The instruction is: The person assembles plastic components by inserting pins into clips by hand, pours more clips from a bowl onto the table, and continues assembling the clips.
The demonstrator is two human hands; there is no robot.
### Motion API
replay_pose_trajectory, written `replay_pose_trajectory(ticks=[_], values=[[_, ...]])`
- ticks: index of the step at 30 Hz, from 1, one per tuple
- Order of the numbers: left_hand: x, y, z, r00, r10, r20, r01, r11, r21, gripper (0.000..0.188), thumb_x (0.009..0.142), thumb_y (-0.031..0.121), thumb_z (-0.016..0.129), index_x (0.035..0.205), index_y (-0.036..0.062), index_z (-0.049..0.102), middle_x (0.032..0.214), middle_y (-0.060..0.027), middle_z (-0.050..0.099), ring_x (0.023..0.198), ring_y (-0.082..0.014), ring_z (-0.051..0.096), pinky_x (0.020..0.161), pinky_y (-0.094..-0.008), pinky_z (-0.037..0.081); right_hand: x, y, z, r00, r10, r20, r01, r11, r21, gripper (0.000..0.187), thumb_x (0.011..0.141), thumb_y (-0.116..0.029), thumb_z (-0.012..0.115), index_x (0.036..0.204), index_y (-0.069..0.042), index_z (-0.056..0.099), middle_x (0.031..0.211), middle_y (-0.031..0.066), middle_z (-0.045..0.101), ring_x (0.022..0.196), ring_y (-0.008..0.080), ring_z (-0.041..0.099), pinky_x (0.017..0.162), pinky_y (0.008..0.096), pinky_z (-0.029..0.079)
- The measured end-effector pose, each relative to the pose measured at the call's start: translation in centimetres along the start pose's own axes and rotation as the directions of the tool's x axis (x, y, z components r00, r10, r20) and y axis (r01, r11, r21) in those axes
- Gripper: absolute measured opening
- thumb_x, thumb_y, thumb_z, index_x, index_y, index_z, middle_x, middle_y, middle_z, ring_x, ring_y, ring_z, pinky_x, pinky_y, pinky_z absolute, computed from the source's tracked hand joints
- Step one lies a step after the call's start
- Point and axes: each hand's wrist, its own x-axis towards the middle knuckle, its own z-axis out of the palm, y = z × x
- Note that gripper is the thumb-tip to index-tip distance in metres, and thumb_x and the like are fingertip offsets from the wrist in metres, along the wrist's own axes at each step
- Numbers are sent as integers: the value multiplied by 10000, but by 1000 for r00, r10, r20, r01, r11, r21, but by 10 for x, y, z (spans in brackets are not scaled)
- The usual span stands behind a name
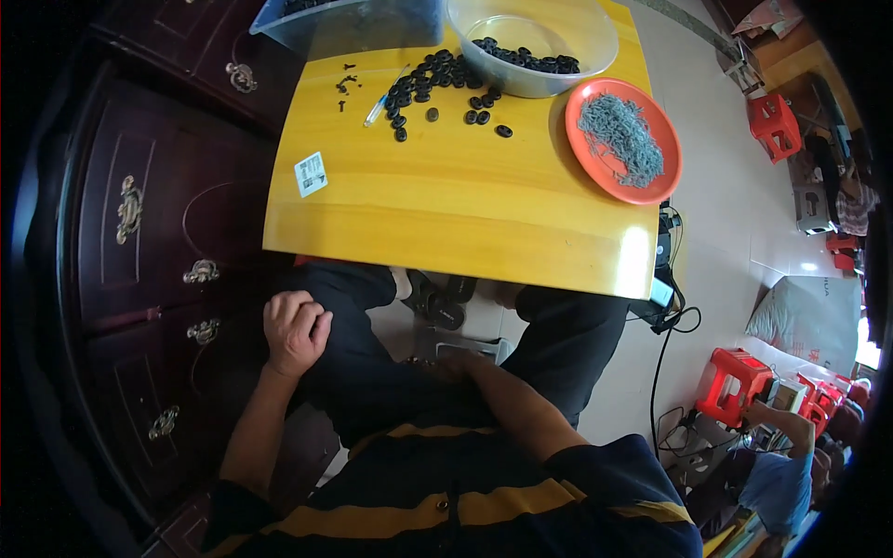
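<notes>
My left hand (296, 330) rests on my left thigh, below the table's near left corner. Its fingers are curled in and hold nothing that I can see. Lower, between my legs, my right hand (454, 365) hangs in shadow, its fingers mostly hidden, by a pale box-like thing (503, 351). Neither hand touches the yellow table (446, 209). On the tabletop lie many black oval parts (433, 114), a thin tool with a clear bluish handle (376, 111), small black pieces (346, 86) and a white printed label (311, 174).
A red plate (672, 153) carries a heap of small grey metal pieces (625, 139). Behind it stand a clear bowl (591, 37) with black parts and a blue-grey bin (391, 33). Dark drawers (130, 214) flank the left; red stools (735, 386), cables and other people are at right.
</notes>
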Motion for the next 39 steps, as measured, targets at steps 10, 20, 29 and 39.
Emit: replay_pose_trajectory(ticks=[10,20,29,39], values=[[23,-43,8,995,20,93,-7,990,-140,165,743,64,748,836,75,612,916,-80,621,968,-330,597,867,-469,453,47,-24,-39,999,-44,-22,42,995,-89,479,868,-439,647,1227,-126,699,1287,150,669,1186,307,647,966,434,527],[-32,-18,3,1000,-13,5,13,1000,15,106,774,110,728,815,78,636,904,-77,628,973,-318,597,984,-502,446,-32,-46,-143,951,61,-305,-13,988,157,487,863,-388,666,1240,-80,677,1288,170,660,1141,316,669,951,447,530],[-62,27,2,996,-88,-17,85,988,-128,89,811,155,711,794,90,654,804,-66,661,840,-295,641,1025,-500,436,-226,-60,-222,687,372,-624,696,-93,712,589,917,-385,728,1364,-77,501,1245,75,636,1111,235,633,919,370,477],[1,58,67,694,-410,592,523,-278,-805,475,965,396,662,1318,89,582,1184,-117,675,1011,-213,654,880,-369,515,-232,-27,-246,550,532,-643,835,-329,442,689,887,-562,704,1398,-157,480,1270,54,588,1066,264,629,812,386,515]])
